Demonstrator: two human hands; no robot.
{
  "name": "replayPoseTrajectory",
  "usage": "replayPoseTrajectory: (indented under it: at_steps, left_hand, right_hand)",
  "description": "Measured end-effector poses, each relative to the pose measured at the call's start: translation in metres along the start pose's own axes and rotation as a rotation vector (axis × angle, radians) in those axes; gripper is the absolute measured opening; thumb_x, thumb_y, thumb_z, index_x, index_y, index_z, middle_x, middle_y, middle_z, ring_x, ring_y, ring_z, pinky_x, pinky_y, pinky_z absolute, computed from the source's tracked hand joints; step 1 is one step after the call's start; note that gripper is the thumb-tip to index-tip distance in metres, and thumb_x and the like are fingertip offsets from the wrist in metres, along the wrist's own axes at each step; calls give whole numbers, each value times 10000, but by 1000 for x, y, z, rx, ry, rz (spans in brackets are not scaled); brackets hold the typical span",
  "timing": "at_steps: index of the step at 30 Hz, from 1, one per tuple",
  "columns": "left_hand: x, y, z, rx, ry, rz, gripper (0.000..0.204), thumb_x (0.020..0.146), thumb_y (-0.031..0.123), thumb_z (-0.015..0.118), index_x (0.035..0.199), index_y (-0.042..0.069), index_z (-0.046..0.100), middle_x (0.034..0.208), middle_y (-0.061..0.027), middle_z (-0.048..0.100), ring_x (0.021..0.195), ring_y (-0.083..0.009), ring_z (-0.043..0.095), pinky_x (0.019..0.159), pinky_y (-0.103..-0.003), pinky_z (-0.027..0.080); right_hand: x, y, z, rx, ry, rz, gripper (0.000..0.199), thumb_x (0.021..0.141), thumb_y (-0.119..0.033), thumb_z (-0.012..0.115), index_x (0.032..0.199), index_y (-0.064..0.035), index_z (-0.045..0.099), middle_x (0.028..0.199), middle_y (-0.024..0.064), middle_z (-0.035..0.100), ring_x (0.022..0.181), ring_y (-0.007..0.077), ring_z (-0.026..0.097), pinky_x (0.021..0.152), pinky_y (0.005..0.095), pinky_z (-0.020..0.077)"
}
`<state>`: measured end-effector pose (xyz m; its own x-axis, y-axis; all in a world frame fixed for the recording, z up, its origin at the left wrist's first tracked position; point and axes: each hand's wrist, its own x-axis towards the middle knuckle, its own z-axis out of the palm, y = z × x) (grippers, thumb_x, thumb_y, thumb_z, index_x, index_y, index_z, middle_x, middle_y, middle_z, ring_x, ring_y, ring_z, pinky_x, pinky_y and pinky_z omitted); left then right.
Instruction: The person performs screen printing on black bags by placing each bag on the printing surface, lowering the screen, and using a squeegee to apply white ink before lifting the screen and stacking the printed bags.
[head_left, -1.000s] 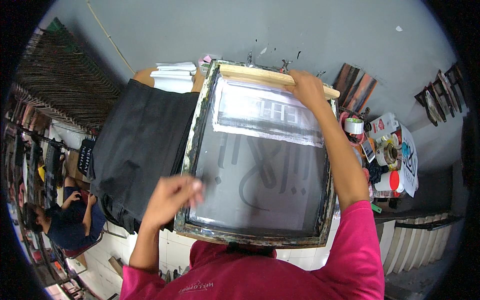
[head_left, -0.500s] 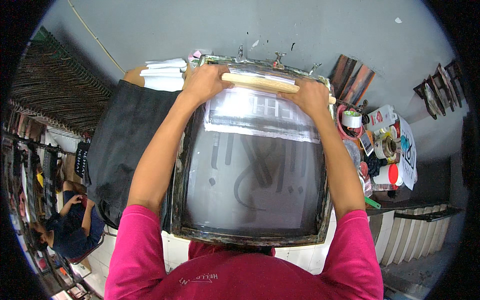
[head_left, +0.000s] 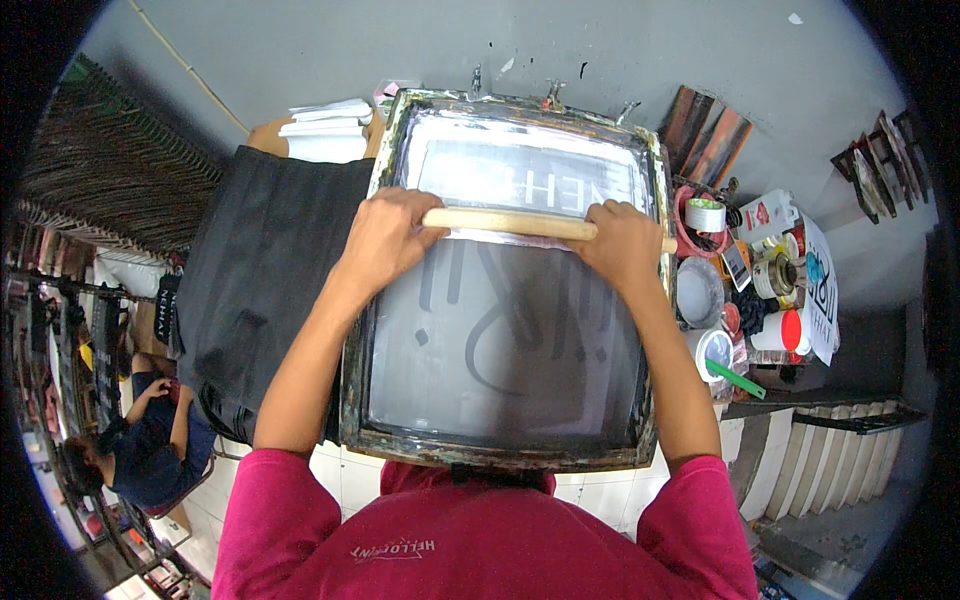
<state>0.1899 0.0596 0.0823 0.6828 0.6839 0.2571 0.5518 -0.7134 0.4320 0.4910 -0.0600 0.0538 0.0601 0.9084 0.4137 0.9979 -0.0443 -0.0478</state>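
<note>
A large printing screen [head_left: 372, 330] in a stained wooden frame lies flat before me, its grey mesh showing a dark mirrored design. Across it runs a squeegee with a pale wooden handle [head_left: 510, 222]. My left hand [head_left: 388, 238] grips the handle's left end and my right hand [head_left: 622, 243] grips its right end. The squeegee sits about a third of the way down from the screen's far edge. Behind it, a band of whitish ink covers the mesh near the far frame.
Black fabric [head_left: 260, 270] is piled left of the screen, with folded white sheets [head_left: 325, 130] beyond it. A cluttered side table at right holds a tape roll [head_left: 705, 214], a grey bowl [head_left: 698, 292], and jars [head_left: 778, 330]. A person [head_left: 150, 450] sits lower left. Stairs [head_left: 830, 450] descend at right.
My left hand came up from the screen's near left side to the handle a second ago. Both hands have since drawn the squeegee from the far edge toward me.
</note>
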Motion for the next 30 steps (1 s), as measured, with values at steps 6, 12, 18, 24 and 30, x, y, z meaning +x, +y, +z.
replayPoseTrajectory:
  at_steps: [6,12,18,24,30]
  left_hand:
    - [-31,0,11,-74,22,-71,384,793,143,815,1154,48,724,1189,-157,719,1102,-341,684,959,-426,541]
    - [-112,16,-14,-382,270,-374,748,826,180,797,1495,35,494,1546,-188,494,1458,-316,444,1222,-439,304]
    - [-230,8,-42,-456,37,-492,1084,681,404,927,1534,-14,404,1567,-249,438,1476,-376,402,1222,-462,304]
    - [-285,23,-21,-219,-198,-382,1496,487,501,1002,1602,-20,153,1657,-297,199,1538,-436,234,1255,-583,146]
    - [-306,12,10,-103,52,-306,1404,579,419,989,1610,16,126,1644,-337,181,1518,-481,254,1236,-608,179]
  right_hand:
    - [-29,-16,6,-12,82,-23,318,657,-279,855,883,-125,694,864,45,657,877,256,671,742,411,532]
    - [-31,-12,7,27,227,-66,310,622,-179,830,891,-140,682,901,20,670,890,247,670,761,407,520]
    - [23,7,15,65,210,-51,303,656,-244,853,897,-138,704,902,41,696,861,272,682,735,438,532]
    - [114,33,14,24,-189,104,493,695,-472,878,1001,-102,766,919,136,749,895,348,717,788,479,547]
    - [172,52,27,38,-303,63,665,662,-511,884,1152,-89,729,1075,169,749,1063,358,694,949,485,485]
